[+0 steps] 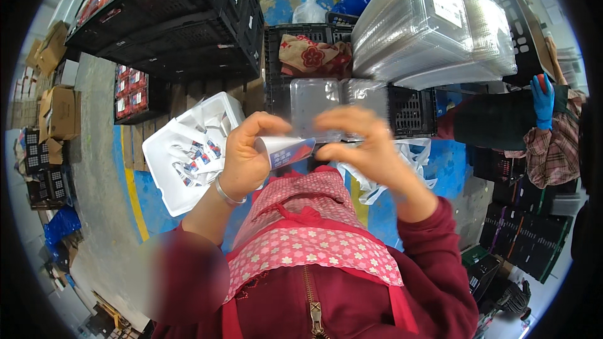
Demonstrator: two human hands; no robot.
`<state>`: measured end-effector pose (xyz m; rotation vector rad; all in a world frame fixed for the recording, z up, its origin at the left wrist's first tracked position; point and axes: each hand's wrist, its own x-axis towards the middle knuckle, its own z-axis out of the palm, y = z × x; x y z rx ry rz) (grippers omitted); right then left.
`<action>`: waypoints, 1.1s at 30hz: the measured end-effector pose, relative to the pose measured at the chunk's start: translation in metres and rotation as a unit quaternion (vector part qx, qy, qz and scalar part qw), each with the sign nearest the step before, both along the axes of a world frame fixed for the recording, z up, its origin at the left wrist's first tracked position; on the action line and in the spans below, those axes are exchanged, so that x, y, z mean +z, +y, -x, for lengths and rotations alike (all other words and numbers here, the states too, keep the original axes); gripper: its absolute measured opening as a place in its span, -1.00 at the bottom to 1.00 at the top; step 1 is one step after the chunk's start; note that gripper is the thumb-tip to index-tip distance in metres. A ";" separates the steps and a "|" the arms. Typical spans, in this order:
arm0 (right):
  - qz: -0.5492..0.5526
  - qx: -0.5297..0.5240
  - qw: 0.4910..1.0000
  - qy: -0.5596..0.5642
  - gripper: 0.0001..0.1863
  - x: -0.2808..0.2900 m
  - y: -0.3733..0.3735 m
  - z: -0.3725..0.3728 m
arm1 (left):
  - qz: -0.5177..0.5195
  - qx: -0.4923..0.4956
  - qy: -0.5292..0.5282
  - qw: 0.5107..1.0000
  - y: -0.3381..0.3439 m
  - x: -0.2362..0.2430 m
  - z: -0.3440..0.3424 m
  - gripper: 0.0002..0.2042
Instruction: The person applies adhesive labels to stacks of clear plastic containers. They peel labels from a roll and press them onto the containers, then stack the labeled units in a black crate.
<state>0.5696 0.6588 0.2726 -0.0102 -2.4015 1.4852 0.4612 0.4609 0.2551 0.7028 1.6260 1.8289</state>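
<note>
Open air lies between the chest and the black crate [411,110] ahead. There the left hand [245,157] grasps a small white label strip [286,149] (its tip red and blue), while the right hand [361,144] pinches its far end, fingers curled.

Blue floor [151,204], stacked black crates [188,31]

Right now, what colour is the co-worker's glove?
Blue; the co-worker's glove shows best in the head view.
</note>
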 end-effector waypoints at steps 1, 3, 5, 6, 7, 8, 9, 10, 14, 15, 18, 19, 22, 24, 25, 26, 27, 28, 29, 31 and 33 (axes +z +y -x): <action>0.068 -0.003 0.997 -0.035 -0.71 -0.008 -0.018 -0.002 | 0.002 -0.002 -0.007 1.000 -0.003 -0.003 -0.002 -0.61; 0.121 -0.014 0.992 -0.029 -0.75 -0.019 -0.030 -0.006 | 0.009 -0.011 -0.049 0.999 -0.010 -0.008 -0.007 -0.67; 0.088 -0.034 0.994 0.049 -0.79 -0.026 -0.032 -0.012 | 0.036 0.003 -0.020 0.999 -0.021 -0.021 -0.010 -0.79; 0.117 -0.075 0.988 0.063 -0.81 -0.023 -0.031 -0.013 | 0.048 0.011 -0.005 0.999 -0.027 -0.030 -0.010 -0.85; 0.146 -0.114 0.980 0.077 -0.83 -0.016 -0.029 -0.014 | 0.087 0.019 -0.004 0.996 -0.037 -0.041 -0.007 -0.92; 0.174 -0.155 0.968 0.090 -0.86 -0.013 -0.028 -0.017 | 0.121 0.034 -0.005 0.992 -0.052 -0.059 -0.006 -0.92; 0.215 -0.198 0.954 0.060 -0.83 -0.018 -0.021 -0.013 | 0.154 0.049 -0.004 0.987 -0.068 -0.079 -0.007 -0.92; 0.254 -0.244 0.935 0.029 -0.80 -0.028 -0.010 -0.003 | 0.187 0.061 -0.004 0.980 -0.079 -0.092 -0.008 -0.92; 0.136 -0.196 0.952 -0.190 -0.47 -0.127 0.023 0.032 | 0.196 0.011 0.129 0.972 -0.086 -0.088 -0.018 -0.86; 0.101 -0.200 0.953 -0.203 -0.44 -0.153 0.027 0.037 | 0.211 0.000 0.176 0.961 -0.084 -0.082 -0.021 -0.80; 0.000 -0.216 0.948 -0.236 -0.36 -0.204 0.027 0.049 | 0.189 -0.023 0.254 0.948 -0.084 -0.073 -0.026 -0.81; -0.031 -0.225 0.944 -0.241 -0.35 -0.214 0.025 0.050 | 0.179 -0.040 0.278 0.943 -0.087 -0.076 -0.025 -0.80; -0.133 -0.223 0.911 -0.322 -0.25 -0.212 0.012 0.058 | 0.155 -0.037 0.169 0.973 -0.091 -0.078 -0.032 -0.76; -0.192 -0.225 0.875 -0.384 -0.14 -0.187 0.001 0.063 | 0.105 -0.007 0.129 0.986 -0.092 -0.083 -0.033 -0.77; -0.215 -0.232 0.856 -0.408 -0.07 -0.162 -0.010 0.061 | 0.080 0.009 0.109 0.991 -0.094 -0.084 -0.033 -0.76; -0.238 -0.244 0.836 -0.431 0.00 -0.147 -0.015 0.056 | 0.093 0.005 0.121 0.988 -0.095 -0.082 -0.030 -0.78; -0.301 -0.281 0.830 -0.376 0.06 -0.146 -0.012 0.047 | 0.106 0.006 0.132 0.986 -0.099 -0.078 -0.026 -0.78; -0.361 -0.315 0.818 -0.317 0.12 -0.147 -0.003 0.033 | 0.119 0.007 0.143 0.982 -0.101 -0.074 -0.024 -0.79; -0.419 -0.344 0.801 -0.255 0.19 -0.148 0.008 0.023 | 0.132 0.033 0.158 0.978 -0.100 -0.070 -0.026 -0.80; -0.353 -0.383 0.791 -0.322 0.20 -0.155 0.030 0.005 | 0.145 0.021 0.205 0.968 -0.101 -0.063 -0.022 -0.79; -0.254 -0.408 0.806 -0.345 0.10 -0.165 0.044 -0.009 | 0.130 0.012 0.234 0.963 -0.097 -0.056 -0.017 -0.77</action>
